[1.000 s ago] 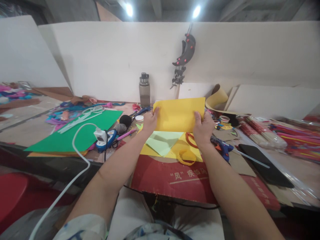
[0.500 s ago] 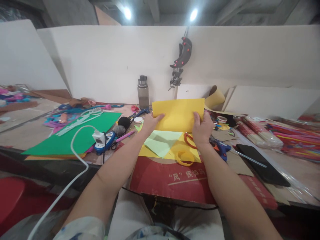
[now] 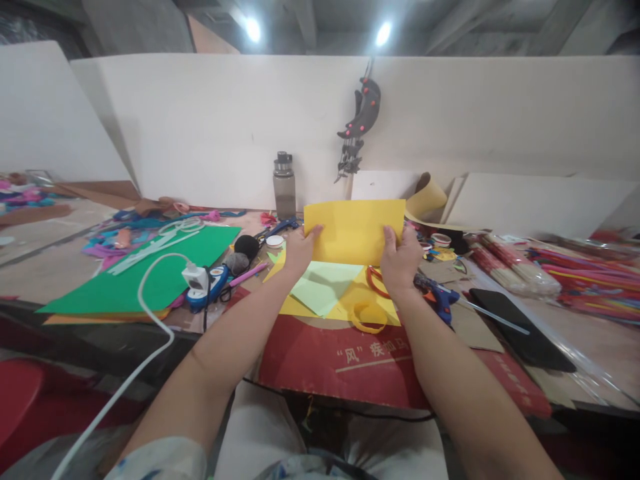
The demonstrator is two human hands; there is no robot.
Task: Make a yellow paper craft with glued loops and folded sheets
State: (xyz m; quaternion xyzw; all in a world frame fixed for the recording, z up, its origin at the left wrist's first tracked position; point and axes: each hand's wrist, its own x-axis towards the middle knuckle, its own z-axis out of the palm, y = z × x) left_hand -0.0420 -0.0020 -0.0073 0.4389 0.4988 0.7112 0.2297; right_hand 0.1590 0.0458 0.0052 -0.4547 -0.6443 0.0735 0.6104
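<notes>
A yellow sheet point(image 3: 350, 230), paper or thin foam, is held up nearly upright above the table between my two hands. My left hand point(image 3: 301, 250) grips its left edge, thumb on the near face. On the right edge my right hand point(image 3: 401, 252) pinches it the same way, fingers behind. Below it lie a pale green sheet point(image 3: 327, 287) and another yellow sheet point(image 3: 295, 308) on a red cardboard piece point(image 3: 345, 367). A yellow ring-shaped strip point(image 3: 369, 317) rests there too. An orange-red handle point(image 3: 376, 281), partly hidden by my right wrist, shows beside it.
Left are a green sheet point(image 3: 150, 283), a blue power strip point(image 3: 207, 288) with a white plug and cable, and a black ball point(image 3: 247, 246). A bottle point(image 3: 285, 190) stands behind. To the right lie a blue glue gun point(image 3: 443, 300), a black phone point(image 3: 523, 330) and pipe cleaners point(image 3: 595, 277).
Both hands still hold the yellow sheet, which has barely moved and looks slightly narrower. The whole view has shifted a little.
</notes>
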